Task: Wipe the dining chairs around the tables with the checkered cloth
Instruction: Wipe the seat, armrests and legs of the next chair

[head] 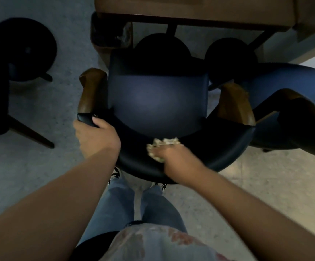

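The blue chair [158, 98] faces the surface [190, 12], seat front tucked toward its edge. The left hand [96, 138] grasps the backrest's left end. The right hand [173, 157] presses the bunched checkered cloth [162, 144] on the curved backrest top. Neighbouring chair [284, 87] crowds the right; open floor [39, 166] lies left.

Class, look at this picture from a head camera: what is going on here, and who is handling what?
A person stands behind a blue chair pulled up to a table. The left hand grips the left end of the curved backrest, steadying it. The right hand presses a checkered cloth onto the top of the backrest, near its middle. The right hand is blurred. Other chairs stand to either side.
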